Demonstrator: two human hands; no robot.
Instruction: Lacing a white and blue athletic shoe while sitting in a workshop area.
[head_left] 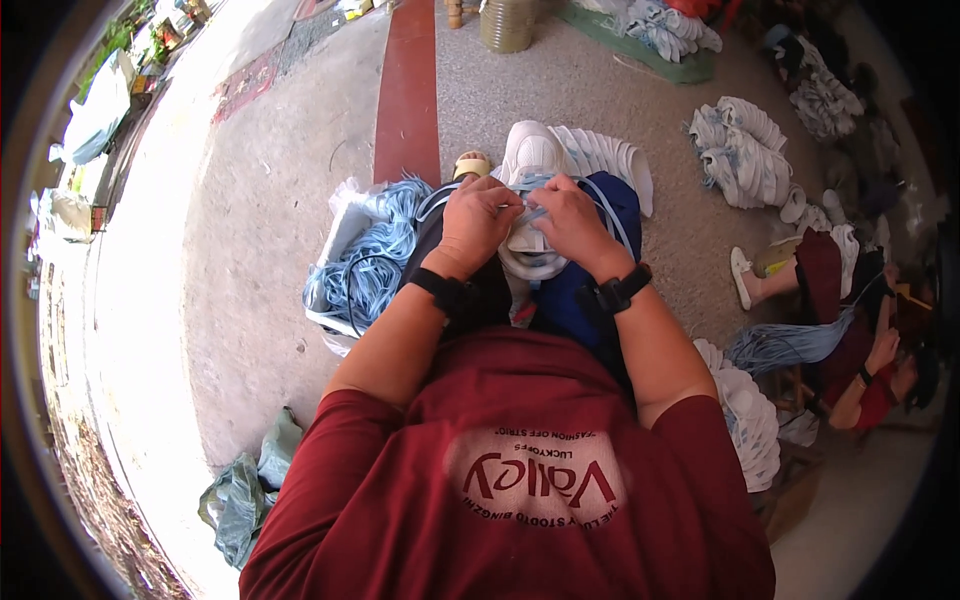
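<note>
A white sneaker (533, 150) rests on my lap between my knees, its toe pointing away from me. Light blue shoelace (612, 215) runs through its front and loops out to both sides. My left hand (478, 218) is at the left of the shoe opening, thumb and fingers pinched on the lace. Opposite it, my right hand (572, 218) also pinches the lace, close to the left fingertips. The exact lace ends and eyelets are partly hidden by my fingers. Just beyond the shoe stands a row of nested white shoes (612, 160).
Left of my legs, a bin holds a tangle of light blue laces (385, 245). Green plastic bags (240, 505) lie at lower left. White shoe piles (745, 150) sit to the right, near a seated co-worker with a bundle of blue laces (795, 340). A jar (507, 25) stands far ahead.
</note>
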